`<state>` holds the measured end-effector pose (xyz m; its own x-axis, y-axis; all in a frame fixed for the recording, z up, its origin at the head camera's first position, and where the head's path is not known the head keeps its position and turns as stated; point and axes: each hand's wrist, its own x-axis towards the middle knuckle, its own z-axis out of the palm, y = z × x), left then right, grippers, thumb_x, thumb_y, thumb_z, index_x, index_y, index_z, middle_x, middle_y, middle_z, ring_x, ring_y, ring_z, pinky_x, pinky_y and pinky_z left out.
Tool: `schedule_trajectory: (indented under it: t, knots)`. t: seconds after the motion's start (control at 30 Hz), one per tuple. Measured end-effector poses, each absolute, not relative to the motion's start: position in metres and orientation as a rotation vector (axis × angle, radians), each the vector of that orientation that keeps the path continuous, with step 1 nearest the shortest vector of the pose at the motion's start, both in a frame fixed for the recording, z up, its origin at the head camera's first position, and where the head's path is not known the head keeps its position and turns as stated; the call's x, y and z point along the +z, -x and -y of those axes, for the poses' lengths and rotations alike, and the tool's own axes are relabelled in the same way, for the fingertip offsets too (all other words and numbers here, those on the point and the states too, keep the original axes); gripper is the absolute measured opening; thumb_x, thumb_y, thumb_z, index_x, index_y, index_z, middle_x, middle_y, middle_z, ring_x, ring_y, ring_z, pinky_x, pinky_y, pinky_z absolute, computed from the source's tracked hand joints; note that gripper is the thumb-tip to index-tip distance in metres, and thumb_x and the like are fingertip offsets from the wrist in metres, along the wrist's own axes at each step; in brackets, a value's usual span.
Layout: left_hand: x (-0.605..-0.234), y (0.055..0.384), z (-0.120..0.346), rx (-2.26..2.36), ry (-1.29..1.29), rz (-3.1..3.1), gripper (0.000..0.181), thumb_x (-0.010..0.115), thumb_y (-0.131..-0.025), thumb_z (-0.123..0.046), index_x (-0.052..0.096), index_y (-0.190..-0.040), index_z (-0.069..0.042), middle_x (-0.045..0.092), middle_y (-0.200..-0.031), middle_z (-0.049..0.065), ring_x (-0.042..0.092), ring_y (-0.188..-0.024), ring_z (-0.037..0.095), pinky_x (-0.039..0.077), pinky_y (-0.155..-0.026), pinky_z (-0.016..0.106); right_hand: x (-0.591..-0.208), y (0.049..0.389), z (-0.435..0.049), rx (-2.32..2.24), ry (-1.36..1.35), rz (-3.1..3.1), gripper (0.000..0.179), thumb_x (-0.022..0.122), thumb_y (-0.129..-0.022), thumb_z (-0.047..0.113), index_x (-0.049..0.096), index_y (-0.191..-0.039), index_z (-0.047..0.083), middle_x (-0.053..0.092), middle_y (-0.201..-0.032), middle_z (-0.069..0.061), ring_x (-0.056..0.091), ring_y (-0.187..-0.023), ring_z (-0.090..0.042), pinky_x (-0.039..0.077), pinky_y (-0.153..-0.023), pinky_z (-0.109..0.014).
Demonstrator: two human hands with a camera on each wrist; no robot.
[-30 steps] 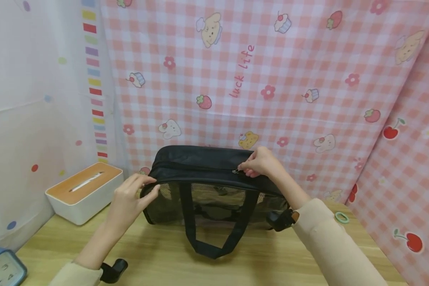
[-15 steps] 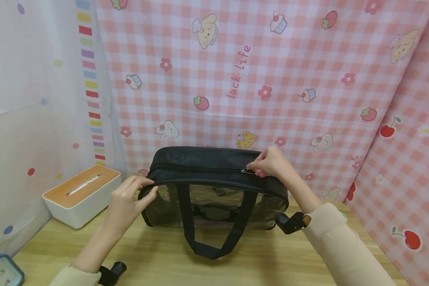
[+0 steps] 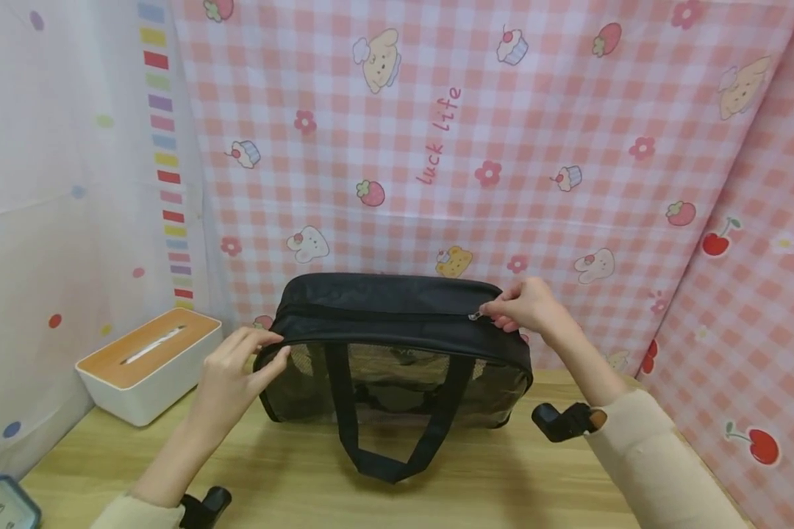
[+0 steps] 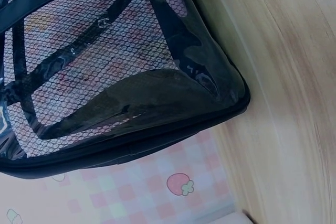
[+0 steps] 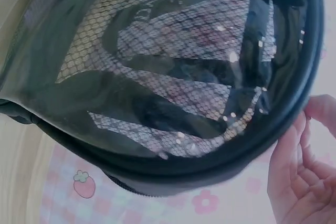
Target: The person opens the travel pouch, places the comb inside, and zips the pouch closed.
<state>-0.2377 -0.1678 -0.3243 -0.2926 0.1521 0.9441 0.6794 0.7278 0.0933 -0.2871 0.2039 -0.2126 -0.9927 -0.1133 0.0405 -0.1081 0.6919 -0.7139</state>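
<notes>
A black zippered handbag [image 3: 384,290] with a see-through front panel stands upright on the table, its strap handle [image 3: 397,469] hanging forward. At the top left corner my left hand [image 3: 231,375] grips the bag's edge, thumb on the front and fingers on top. My right hand [image 3: 528,305] pinches the small metal zipper pull [image 3: 474,316] near the right end of the top. Close up, the left wrist view has the clear panel [image 4: 142,98] and mesh, with no hand in it. The right wrist view catches curled fingers [image 5: 289,171] beside the bag's rounded rim [image 5: 315,40].
To the left stands a white tissue box [image 3: 139,404] with an orange-brown lid. A blue clock [image 3: 3,503] is cut off at the lower left. Behind the wooden table [image 3: 476,485] hangs a pink checked cloth [image 3: 397,132]. Black wrist cameras [image 3: 562,422] stick out from the sleeves.
My right hand has drawn the zipper pull to the right along the bag's top. The left hand keeps its hold on the corner. The view has shifted slightly.
</notes>
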Motion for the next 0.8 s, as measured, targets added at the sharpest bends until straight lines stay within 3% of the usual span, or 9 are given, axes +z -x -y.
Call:
schedule_trajectory:
  t: [0.13,0.3,0.5,0.8]
  knots:
    - [-0.325,0.240,0.168,-0.608,0.643,1.848,0.025,0.062,-0.086,-0.025,0.065,-0.084,0.000,0.063,-0.079,0.010,0.059,-0.070,0.021,0.047,-0.062,0.026,-0.212,0.285,-0.212,-1.236,0.180,-2.883,0.022,0.065,-0.083,0.018,0.060,-0.079,-0.003,0.064,-0.061,0.003,0.062,-0.056,-0.006,0.055,-0.059,-0.024]
    - [-0.325,0.240,0.170,-0.563,0.628,1.868,0.015,0.071,-0.077,-0.012,0.065,-0.086,-0.001,0.062,-0.081,0.010,0.060,-0.074,0.021,0.046,-0.062,0.028,-0.215,0.285,-0.226,-1.200,0.163,-2.924,0.027,0.063,-0.084,0.019,0.063,-0.088,-0.008,0.064,-0.062,0.003,0.061,-0.056,-0.003,0.055,-0.060,-0.023]
    - [-0.323,0.239,0.169,-0.516,0.624,1.839,0.027,0.078,-0.063,0.002,0.065,-0.086,-0.001,0.063,-0.081,0.009,0.061,-0.074,0.020,0.048,-0.061,0.030,-0.223,0.284,-0.248,-1.183,0.142,-2.951,0.028,0.060,-0.085,0.019,0.064,-0.085,-0.008,0.068,-0.070,0.000,0.061,-0.057,-0.002,0.055,-0.062,-0.024]
    - [-0.323,0.238,0.169,-0.501,0.626,1.850,0.026,0.077,-0.064,0.002,0.065,-0.088,-0.001,0.062,-0.082,0.009,0.060,-0.073,0.018,0.048,-0.060,0.028,-0.235,0.283,-0.261,-1.236,0.138,-2.915,0.030,0.060,-0.087,0.022,0.065,-0.088,-0.008,0.067,-0.069,0.003,0.062,-0.060,-0.003,0.056,-0.065,-0.025]
